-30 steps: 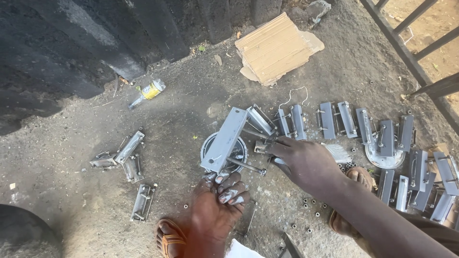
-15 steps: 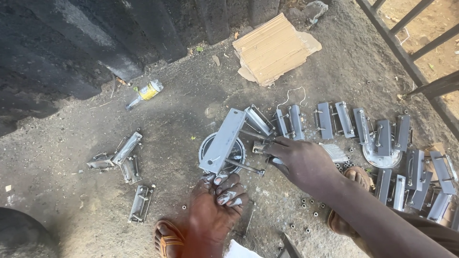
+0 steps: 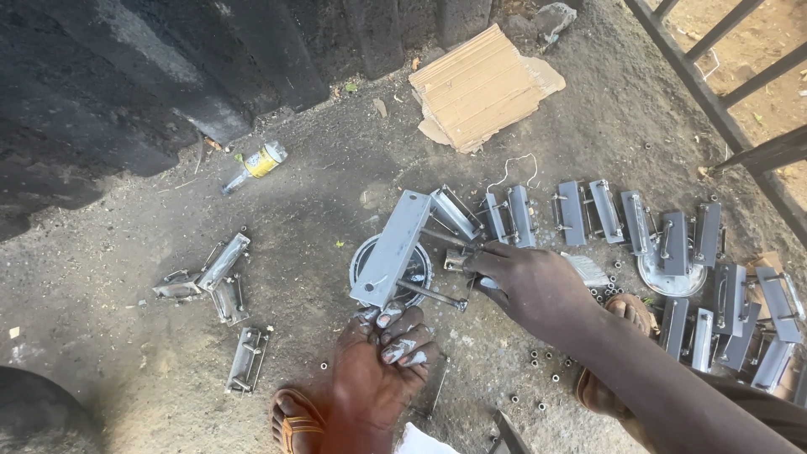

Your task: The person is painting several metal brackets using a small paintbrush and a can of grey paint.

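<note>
The dirt ground (image 3: 319, 176) fills most of the frame, grey and dusty. A dark wall (image 3: 126, 76) runs along the upper left. A flat piece of brown cardboard (image 3: 479, 84) lies near the top middle. Many grey metal brackets (image 3: 672, 244) lie in a row and a heap on the right side. In the middle, a long grey metal bracket (image 3: 393, 248) stands tilted over a round metal wheel (image 3: 416, 267) on the ground. The left hand (image 3: 382, 357), low in the middle, has its grip closed tight on the bottom end of that bracket, with its fingers smeared in grey paint. The right hand (image 3: 530, 286), just right of the middle, has its fingers pinched shut around a thin bolt (image 3: 445, 238) that goes through the bracket. A few more brackets (image 3: 214, 277) lie on the left. A small bottle with a yellow label (image 3: 256, 164) lies in the upper left. Tiny metal nuts (image 3: 538, 361) are scattered on the ground near the bottom, beside a foot in an orange sandal (image 3: 294, 420).
</note>
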